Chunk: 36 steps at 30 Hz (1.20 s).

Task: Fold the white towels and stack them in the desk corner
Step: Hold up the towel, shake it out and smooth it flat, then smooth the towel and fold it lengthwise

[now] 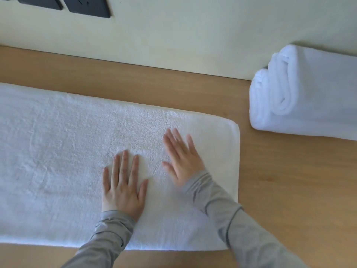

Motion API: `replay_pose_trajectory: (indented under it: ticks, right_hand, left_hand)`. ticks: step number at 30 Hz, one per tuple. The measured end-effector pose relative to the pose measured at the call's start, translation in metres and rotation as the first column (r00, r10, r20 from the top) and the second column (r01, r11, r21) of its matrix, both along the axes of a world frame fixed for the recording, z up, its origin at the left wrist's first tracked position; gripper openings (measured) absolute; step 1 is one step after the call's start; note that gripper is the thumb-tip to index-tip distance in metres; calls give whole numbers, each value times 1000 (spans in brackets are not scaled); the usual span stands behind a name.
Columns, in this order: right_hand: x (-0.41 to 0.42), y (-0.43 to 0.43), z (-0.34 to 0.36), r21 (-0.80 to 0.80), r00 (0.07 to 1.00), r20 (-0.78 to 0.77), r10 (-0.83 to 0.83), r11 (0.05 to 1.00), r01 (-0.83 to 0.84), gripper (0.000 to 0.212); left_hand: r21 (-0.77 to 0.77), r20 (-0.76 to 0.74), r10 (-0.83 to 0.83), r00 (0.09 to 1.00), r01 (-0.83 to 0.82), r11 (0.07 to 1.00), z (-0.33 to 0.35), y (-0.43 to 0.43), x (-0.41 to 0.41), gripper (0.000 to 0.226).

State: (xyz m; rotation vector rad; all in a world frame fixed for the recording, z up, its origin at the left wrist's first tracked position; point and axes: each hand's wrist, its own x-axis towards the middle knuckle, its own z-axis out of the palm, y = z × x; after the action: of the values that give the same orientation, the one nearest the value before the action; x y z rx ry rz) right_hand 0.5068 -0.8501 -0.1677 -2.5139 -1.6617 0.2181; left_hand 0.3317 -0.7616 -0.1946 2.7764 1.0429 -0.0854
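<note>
- Pressing palms-down on the long white towel point(58, 161) with the left hand point(123, 182) and the right hand point(181, 157), fingers straight and slightly spread, gripping nothing; side by side, with a narrow strip of cloth between the two.
- Lying folded into a long band across the desk point(280, 180), running out of frame left of the left hand and ending in a rounded fold edge just right of the right hand.
- Beyond the fingertips, a straight far edge, then a strip of bare wood up to the wall point(173, 35); behind the wrists, the near edge, with more bare wood below it.
- Right of the right hand, open wood, then the stack of folded towels point(309, 93), well apart from the flat towel, pushed against the wall and cut off by the frame edge.
- Terry cloth, nubby and lightly creased left of the left hand, smoother around the palms, thick enough for a soft rounded rim.
- Plump stack, with rolled, layered fold ends turned toward the hands.
- Matte warm-brown wood grain on the desk; plain pale cream on the wall.
- Grey sleeves point(241, 225) down to both wrists, the right hand slightly blurred.
- Dark rectangular wall panels point(87, 4) far beyond the left hand, at the top edge.
</note>
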Motion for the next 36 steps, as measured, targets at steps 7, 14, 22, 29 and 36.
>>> replay_pose_trajectory:
  ticks: [7,14,22,29,36]
  right_hand:
    - [-84,-80,-16,-119,981,-38,-189,976,183,57]
    - [-57,-182,-14,-172,897,-55,-438,889,424,62]
    - [-18,-101,5,79,965,-157,-209,971,224,58]
    - [92,-54,-14,-121,993,-19,-116,986,113,61]
    - [140,-70,-24,-178,958,-41,-284,946,273,63]
  left_hand:
    - [-13,5,12,1000,-12,1000,1,-2,-1,65]
    - [-15,7,13,1000,-13,1000,0,-2,-1,65]
    - [-3,3,12,1000,-12,1000,3,-2,0,65]
    - [33,7,6,1000,-6,999,-1,0,-2,63]
    - [50,30,15,999,-17,999,-3,-2,-2,63]
